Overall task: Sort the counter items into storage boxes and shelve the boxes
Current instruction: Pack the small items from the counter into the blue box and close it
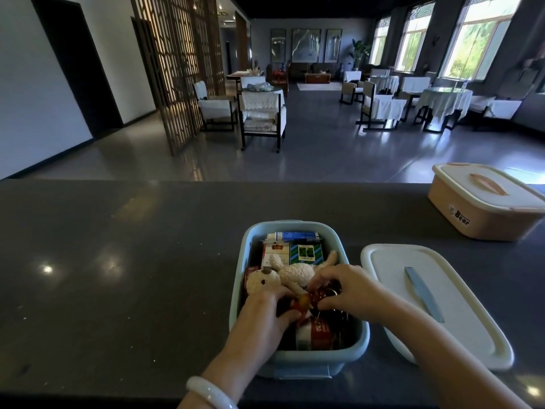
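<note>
A light blue storage box (298,358) stood open at the near edge of the dark desk (118,261), a little right of the middle. Inside lay a cream plush toy (283,274), small cartons at the far end and a red-labelled can (317,335) at the near end. Both hands reached into the box: the left hand (262,314) and the right hand (339,290) pinched a small red-orange item (306,302) between them, fingers curled round it; what it was I could not tell, perhaps a wrapped trinket. The box's white lid (442,305) with its blue handle lay flat just beside the box on the right. A closed peach storage box (483,208) sat at the far right edge. A pale bangle (209,392) circled the left wrist.
</note>
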{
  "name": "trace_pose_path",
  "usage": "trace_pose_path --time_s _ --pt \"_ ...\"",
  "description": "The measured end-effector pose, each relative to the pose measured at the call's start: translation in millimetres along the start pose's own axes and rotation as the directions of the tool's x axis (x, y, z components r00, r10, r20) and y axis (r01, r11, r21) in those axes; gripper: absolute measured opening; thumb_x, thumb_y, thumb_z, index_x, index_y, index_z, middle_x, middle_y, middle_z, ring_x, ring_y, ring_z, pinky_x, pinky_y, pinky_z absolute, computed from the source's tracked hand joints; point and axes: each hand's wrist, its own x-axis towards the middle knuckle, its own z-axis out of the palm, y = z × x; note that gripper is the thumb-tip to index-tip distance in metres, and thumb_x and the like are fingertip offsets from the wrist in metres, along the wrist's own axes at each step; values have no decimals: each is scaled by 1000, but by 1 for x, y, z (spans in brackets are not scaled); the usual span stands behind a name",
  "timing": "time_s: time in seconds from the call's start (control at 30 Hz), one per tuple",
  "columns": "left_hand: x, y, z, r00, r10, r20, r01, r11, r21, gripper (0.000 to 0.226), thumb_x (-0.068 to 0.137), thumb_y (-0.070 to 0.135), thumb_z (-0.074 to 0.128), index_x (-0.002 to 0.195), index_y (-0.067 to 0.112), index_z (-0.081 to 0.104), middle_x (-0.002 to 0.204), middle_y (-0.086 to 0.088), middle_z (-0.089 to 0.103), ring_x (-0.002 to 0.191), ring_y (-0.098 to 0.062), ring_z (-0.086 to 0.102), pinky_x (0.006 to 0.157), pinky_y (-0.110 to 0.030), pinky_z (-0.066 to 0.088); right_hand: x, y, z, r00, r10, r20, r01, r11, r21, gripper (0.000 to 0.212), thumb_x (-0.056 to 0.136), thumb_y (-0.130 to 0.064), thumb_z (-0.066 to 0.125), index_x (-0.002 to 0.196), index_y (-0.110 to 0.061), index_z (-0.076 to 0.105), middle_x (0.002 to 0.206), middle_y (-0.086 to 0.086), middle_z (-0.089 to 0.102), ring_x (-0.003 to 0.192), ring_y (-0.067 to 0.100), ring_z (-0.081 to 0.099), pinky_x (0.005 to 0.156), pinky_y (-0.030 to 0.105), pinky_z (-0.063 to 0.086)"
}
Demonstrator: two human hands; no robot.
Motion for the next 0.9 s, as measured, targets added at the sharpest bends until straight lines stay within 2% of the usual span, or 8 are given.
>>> trace_pose_path --time_s 0.13,0.23,0.3,0.43,0.53,0.7,0.8,0.9 --pt "-1 -3 3 999 12 -42 -10 999 48 40 81 30 75 80 63 52 97 55 48 96 25 48 80 4 33 2 2 7 996 -93 -15 90 989 -121 23 76 -38 76 97 -41 68 97 -23 47 106 -4 40 80 5 28" --pt "-2 -3 4 998 8 -62 -6 999 43 42 80 31 75 80 67 53 96 52 51 96 23 50 79 3 35 4 2 8 994 -113 -6 110 982 -153 21 77 -39 75 96 -38 67 96 -24 49 107 0 43 85 11 31" --pt "-2 -6 5 998 2 -67 2 999 49 42 81 32 75 81 68 55 90 45 56 96 21 51 79 2 35 3 2 3 992 -119 -32 114 984 -137 22 74 -41 76 94 -40 66 96 -22 51 97 -2 47 79 11 37" --pt "-4 -8 6 994 -35 -99 45 993 105 24 81 35 74 102 44 66 97 29 54 95 14 52 82 -1 37 0 7 -3 995 -73 -72 69 996 -59 19 72 -39 79 84 -44 65 92 -15 59 83 1 56 71 18 49" --pt "-7 -10 7 994 -13 -111 28 991 131 34 81 37 73 113 36 64 102 29 47 96 12 50 85 -4 39 0 10 0 998 -50 -40 47 998 -50 16 74 -38 78 83 -42 65 89 -17 61 79 -3 58 66 13 47" --pt "-9 -8 7 997 -13 -71 24 988 153 33 80 44 72 111 33 68 108 24 49 97 9 51 85 -5 39 1 9 -2 999 -51 16 51 999 2 16 74 -38 78 80 -45 65 86 -15 65 81 -7 59 66 9 47" --pt "-10 -7 6 998 -22 -67 33 986 162 32 80 43 72 109 31 70 102 26 45 87 15 48 77 0 38 1 11 -5 998 -18 65 15 999 50 16 74 -37 79 84 -44 68 84 -15 67 80 -7 61 67 12 50" --pt "-10 -7 5 998 -41 -57 50 984 169 32 81 43 71 111 30 69 99 28 41 83 19 44 75 2 36 2 13 -2 999 -12 44 11 1000 15 17 73 -37 79 85 -43 68 83 -16 66 79 -9 60 66 8 48"
